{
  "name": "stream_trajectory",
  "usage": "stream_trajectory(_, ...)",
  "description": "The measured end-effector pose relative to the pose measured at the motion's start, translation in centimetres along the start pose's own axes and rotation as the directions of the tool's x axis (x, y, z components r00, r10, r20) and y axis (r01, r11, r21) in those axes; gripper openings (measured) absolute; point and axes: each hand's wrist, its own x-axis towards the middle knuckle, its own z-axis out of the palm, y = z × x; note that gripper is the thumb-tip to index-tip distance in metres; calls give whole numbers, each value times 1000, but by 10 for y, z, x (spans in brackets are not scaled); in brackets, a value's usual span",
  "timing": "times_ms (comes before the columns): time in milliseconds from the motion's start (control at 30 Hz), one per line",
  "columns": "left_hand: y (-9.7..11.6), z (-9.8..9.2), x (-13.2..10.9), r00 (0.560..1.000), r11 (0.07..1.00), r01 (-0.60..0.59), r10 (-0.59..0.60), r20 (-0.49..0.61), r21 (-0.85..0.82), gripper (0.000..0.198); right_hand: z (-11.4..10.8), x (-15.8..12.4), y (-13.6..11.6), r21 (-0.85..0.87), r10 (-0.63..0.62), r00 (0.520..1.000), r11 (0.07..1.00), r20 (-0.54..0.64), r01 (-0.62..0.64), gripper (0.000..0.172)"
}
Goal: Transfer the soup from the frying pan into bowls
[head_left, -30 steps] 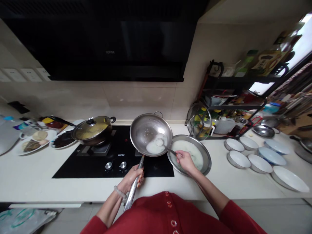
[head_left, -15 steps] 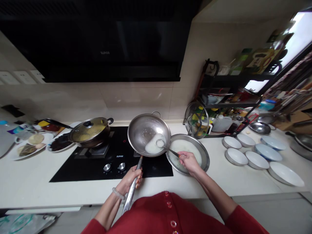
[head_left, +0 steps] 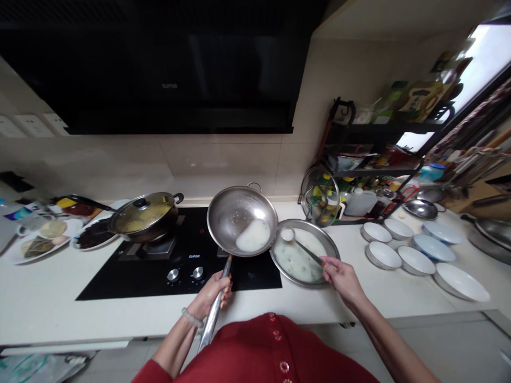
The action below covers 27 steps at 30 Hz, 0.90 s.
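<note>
My left hand [head_left: 215, 293] is wrapped round the long metal handle of a wok [head_left: 223, 205], which tilts to the right over the stove. A pool of milky white soup [head_left: 254, 235] with green bits lies in the wok's lower right side. My right hand [head_left: 342, 277] grips a ladle [head_left: 305, 248] by its handle end. The ladle's bowl is over the left part of a wide metal basin [head_left: 334, 246], whose rim is close against the wok's edge. More of the white soup with green bits fills the basin.
A lidded pan [head_left: 143, 218] sits on the left of the black stove [head_left: 120, 276]. Left of it are plates of food [head_left: 74, 227]. Several bowls [head_left: 384, 255] stand at the right. A glass lid [head_left: 319, 197] leans on the spice rack [head_left: 373, 173]; a range hood [head_left: 167, 106] hangs above.
My right hand has moved to the right with the ladle, whose bowl has gone from the soup in the wok to above the basin. My left hand holds the wok as before.
</note>
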Motion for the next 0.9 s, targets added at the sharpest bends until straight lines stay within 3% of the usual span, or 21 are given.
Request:
stream_trajectory(100, 0, -1, 0, 1000, 1000, 7, -7, -10, 8, 28, -11, -5, 30, -377, -260, 965, 897, -23, 233, 42)
stream_trajectory(200, -1, -2, 0, 1000, 1000, 3, -3, -1, 9, 29, -16, -13, 59, -689, -443, 894, 626, 69, 364, 38)
stream_trajectory(267, -1, -2, 1, 1000, 1000, -5, 5, 12, 6, 30, -17, -18, 70, -792, -498, 857, 469, 130, 392, 43)
stream_trajectory(333, -1, -2, 1, 1000, 1000, -5, 5, 12, 6, 31, -16, -20, 70, -821, -533, 835, 409, 139, 398, 46)
stream_trajectory(400, -1, -2, 1, 1000, 1000, -1, 1, 2, 10, 31, -12, -19, 60, -790, -552, 827, 460, 103, 406, 43)
stream_trajectory(500, 0, -1, 0, 1000, 1000, 4, -3, -7, 20, 29, 2, -14, 33, -655, -542, 839, 616, 51, 438, 40)
stream_trajectory(600, 1, 0, -1, 1000, 1000, -7, 7, -3, 28, 28, 27, -8, 8, -534, -507, 859, 707, 76, 464, 40)
stream_trajectory(767, 1, 0, -1, 1000, 1000, -2, 2, -2, 21, 30, 70, 4, -15, -522, -455, 863, 692, 221, 498, 42)
stream_trajectory(900, 0, -1, 1, 1000, 1000, 7, -7, -6, 21, 29, 92, 11, -23, -557, -360, 883, 685, 302, 470, 40)
